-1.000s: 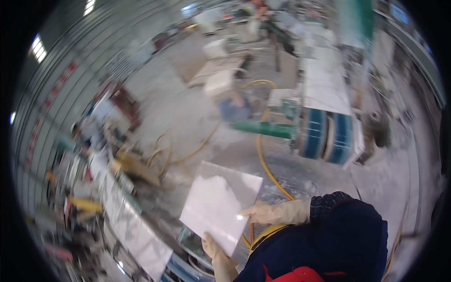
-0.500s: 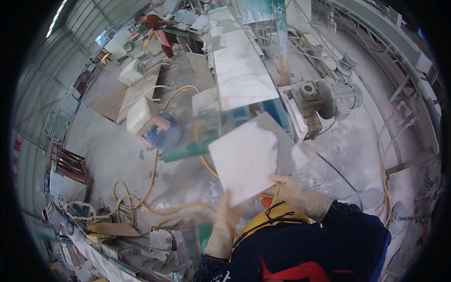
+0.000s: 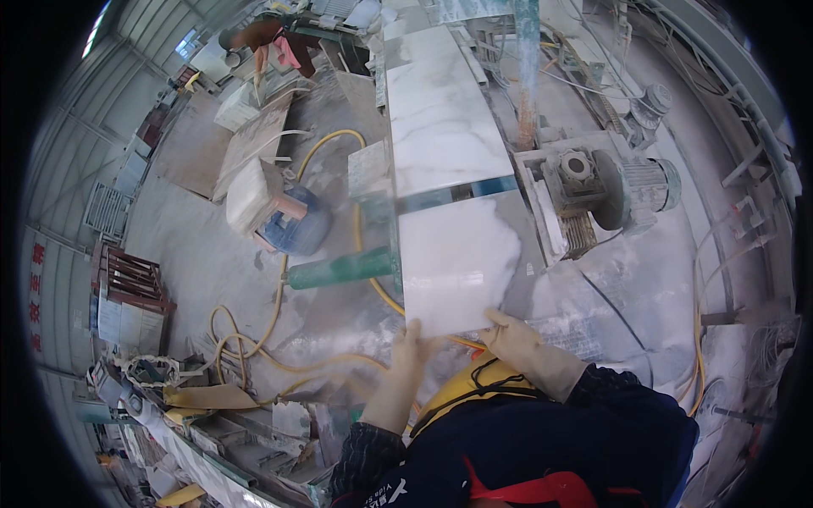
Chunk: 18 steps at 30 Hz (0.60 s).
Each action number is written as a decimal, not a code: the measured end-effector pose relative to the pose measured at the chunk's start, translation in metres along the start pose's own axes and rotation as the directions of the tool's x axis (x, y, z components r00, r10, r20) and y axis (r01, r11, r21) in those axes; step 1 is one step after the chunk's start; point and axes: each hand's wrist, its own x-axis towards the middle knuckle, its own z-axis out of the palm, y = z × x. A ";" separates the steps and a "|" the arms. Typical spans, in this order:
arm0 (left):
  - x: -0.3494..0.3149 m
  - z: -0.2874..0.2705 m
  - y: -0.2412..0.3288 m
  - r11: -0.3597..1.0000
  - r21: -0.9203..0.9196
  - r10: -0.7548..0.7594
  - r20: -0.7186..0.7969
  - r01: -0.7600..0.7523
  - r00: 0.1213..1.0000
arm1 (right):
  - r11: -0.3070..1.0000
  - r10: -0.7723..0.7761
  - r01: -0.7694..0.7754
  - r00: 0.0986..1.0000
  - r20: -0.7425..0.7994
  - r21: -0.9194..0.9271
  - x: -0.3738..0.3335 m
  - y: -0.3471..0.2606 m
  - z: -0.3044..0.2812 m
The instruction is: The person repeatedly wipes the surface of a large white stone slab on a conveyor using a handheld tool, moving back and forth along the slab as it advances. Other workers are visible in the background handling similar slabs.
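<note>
A square white stone tile (image 3: 453,271) with a grey band along its right side lies lengthwise in line with the conveyor. My left hand (image 3: 402,372), in a pale glove, grips the near left corner with the thumb on top. The near edge farther right is held by my gloved right hand (image 3: 521,345), thumb also on top. Fingers of both hands are hidden under the tile. Beyond a strip of blue conveyor (image 3: 461,193) lies a larger white, grey-veined slab (image 3: 445,127). Whether the held tile rests on the conveyor is hard to tell.
A dusty motor with gearbox (image 3: 605,182) stands right of the conveyor. To the left are a green cylinder (image 3: 339,271), a blue drum (image 3: 296,227) and a yellow hose (image 3: 284,364). Stone scraps (image 3: 254,440) lie at lower left. A person (image 3: 275,46) bends over far left.
The tile has turned from a slanted position to square with the conveyor, and both hands have turned with it. My view has shifted slightly. The far person bends lower.
</note>
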 end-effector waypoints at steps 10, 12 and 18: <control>0.035 0.012 0.010 0.992 -0.114 0.052 0.012 -0.050 0.999 | 0.793 -0.064 0.015 0.996 0.059 0.609 0.068 0.051 -0.024; 0.043 0.012 0.011 0.996 -0.073 0.050 -0.017 -0.051 0.999 | 0.878 0.028 -0.041 0.999 0.035 0.477 0.073 0.052 -0.033; 0.059 0.010 0.015 1.000 -0.010 -0.006 -0.010 0.005 1.000 | 0.962 -0.215 0.208 0.976 -0.026 -0.180 0.099 0.080 -0.040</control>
